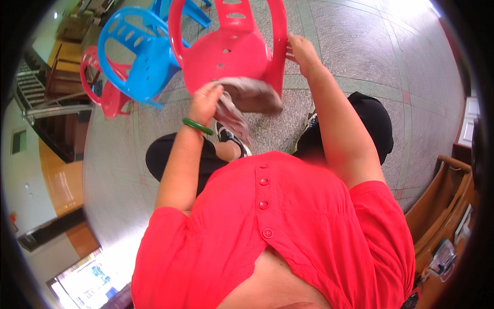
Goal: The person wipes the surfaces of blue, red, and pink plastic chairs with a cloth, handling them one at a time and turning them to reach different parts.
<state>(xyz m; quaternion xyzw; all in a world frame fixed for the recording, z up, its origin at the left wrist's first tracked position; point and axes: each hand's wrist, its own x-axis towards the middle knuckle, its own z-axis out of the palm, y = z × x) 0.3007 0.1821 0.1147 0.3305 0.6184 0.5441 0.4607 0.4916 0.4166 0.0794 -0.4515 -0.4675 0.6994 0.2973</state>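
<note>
My left hand (204, 101), with a green bangle at the wrist, pinches a greyish cloth (241, 88). The cloth is blurred; it drapes over the front edge of the seat of a red plastic chair (227, 54), and one end hangs below my fingers. At the chair's right side, my right hand (303, 52) has its fingers on the outer edge of the armrest. The chair stands before me with slots in its backrest and small holes in its seat. Its top is cut off by the picture's rim.
A blue plastic chair (148, 65) stands close on the left, with a smaller-looking red chair (110, 85) beyond it. Another blue plastic piece (193, 11) is behind. Wooden furniture (440, 193) lies at the right, and a staircase railing (58, 112) at the far left.
</note>
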